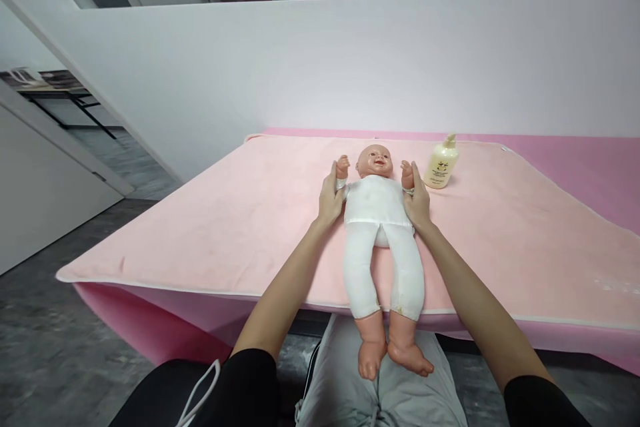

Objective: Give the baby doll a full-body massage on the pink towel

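A baby doll [377, 203] in a white cloth suit lies on its back on a pink blanket [240, 213]. Its head points to the far side, and its bare feet hang over the near edge above my lap. My left hand [331, 197] is closed around the doll's arm on the left, near the wrist. On the other side, my right hand [417, 200] grips the other arm the same way. Both doll hands stick up beside its head. Part of my fingers is hidden behind the doll's arms.
A pale yellow pump bottle [442, 163] stands on the blanket just beyond my right hand. Behind the table rises a white wall [320, 67]. A darker pink cloth [575, 167] shows under the blanket. To the left are a grey floor [60, 320] and a white door [45, 180].
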Available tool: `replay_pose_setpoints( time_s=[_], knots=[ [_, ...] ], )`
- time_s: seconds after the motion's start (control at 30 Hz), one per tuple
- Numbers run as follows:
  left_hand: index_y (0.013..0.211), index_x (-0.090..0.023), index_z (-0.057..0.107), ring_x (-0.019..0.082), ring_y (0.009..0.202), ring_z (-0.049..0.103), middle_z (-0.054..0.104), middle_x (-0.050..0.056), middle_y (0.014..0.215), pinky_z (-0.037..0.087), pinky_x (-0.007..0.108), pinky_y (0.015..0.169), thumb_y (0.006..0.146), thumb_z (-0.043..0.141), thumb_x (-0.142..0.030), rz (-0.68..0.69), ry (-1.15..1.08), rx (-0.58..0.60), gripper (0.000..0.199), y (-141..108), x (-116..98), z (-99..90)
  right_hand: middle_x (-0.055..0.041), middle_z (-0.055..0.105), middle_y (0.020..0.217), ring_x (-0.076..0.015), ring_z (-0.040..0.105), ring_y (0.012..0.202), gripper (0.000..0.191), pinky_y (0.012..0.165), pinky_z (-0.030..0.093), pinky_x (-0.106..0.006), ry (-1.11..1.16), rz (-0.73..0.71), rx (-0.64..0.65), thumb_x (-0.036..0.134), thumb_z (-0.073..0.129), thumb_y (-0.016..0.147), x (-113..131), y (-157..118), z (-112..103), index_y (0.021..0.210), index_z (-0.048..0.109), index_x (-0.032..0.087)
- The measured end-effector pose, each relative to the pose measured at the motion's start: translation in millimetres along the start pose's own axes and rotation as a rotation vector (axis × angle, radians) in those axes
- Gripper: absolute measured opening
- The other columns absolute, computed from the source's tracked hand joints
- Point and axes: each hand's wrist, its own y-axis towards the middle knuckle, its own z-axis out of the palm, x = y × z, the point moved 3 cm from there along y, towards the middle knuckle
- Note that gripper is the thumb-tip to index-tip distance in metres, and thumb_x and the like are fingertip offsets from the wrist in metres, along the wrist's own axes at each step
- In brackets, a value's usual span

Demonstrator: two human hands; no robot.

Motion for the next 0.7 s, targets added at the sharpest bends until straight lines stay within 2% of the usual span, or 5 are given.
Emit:
replay_pose_setpoints(
  time_s=[0.13,0.27,0.37,0.53,0.7],
  knots=[
    [0.141,-0.034,0.037,0.027,0.122,0.046,0.025,0.005,0.149,0.043,0.038,0.093,0.086,0.041,-0.016,0.072,0.325,0.137,0.058,-3,-18,8.0,-0.0064,0.06,0.107,-0.0192,0.056,0.1,0.072,0.088,0.045,-0.033,-0.109,-0.066,0.073,0.001,0.035,0.066,1,2,3,0.133,0.049,0.024],
    [0.136,-0.037,0.044,0.028,0.114,0.05,0.033,0.004,0.145,0.043,0.042,0.091,0.083,0.036,-0.008,0.085,0.56,0.21,0.061,-5,-30,14.4,-0.0061,0.063,0.1,-0.0198,0.055,0.093,0.065,0.085,0.045,-0.033,-0.186,-0.099,0.094,-0.001,0.035,0.064,4,1,6,0.118,0.062,0.022],
    [0.134,-0.037,0.046,0.028,0.109,0.051,0.039,0.004,0.141,0.043,0.043,0.089,0.081,0.037,-0.006,0.058,0.611,0.238,0.063,-4,-31,15.8,-0.0054,0.064,0.095,-0.0203,0.054,0.09,0.061,0.084,0.044,-0.034,-0.23,-0.084,0.109,-0.001,0.035,0.063,5,0,7,0.109,0.066,0.022],
    [0.131,-0.036,0.051,0.029,0.109,0.049,0.045,0.006,0.132,0.04,0.044,0.093,0.077,0.041,-0.004,0.053,0.441,0.218,0.063,-4,-27,14.9,-0.0059,0.065,0.092,-0.021,0.054,0.09,0.052,0.087,0.043,-0.037,-0.178,-0.047,0.115,0.002,0.038,0.064,5,1,6,0.102,0.067,0.02],
    [0.133,-0.029,0.048,0.027,0.118,0.046,0.051,0.007,0.126,0.035,0.042,0.102,0.077,0.047,-0.009,0.006,-0.01,0.084,0.06,-1,-11,13.8,-0.0064,0.064,0.106,-0.0221,0.055,0.101,0.054,0.093,0.043,-0.039,-0.019,0.016,0.02,0.007,0.041,0.064,4,0,3,0.112,0.061,0.019]
  ],
)
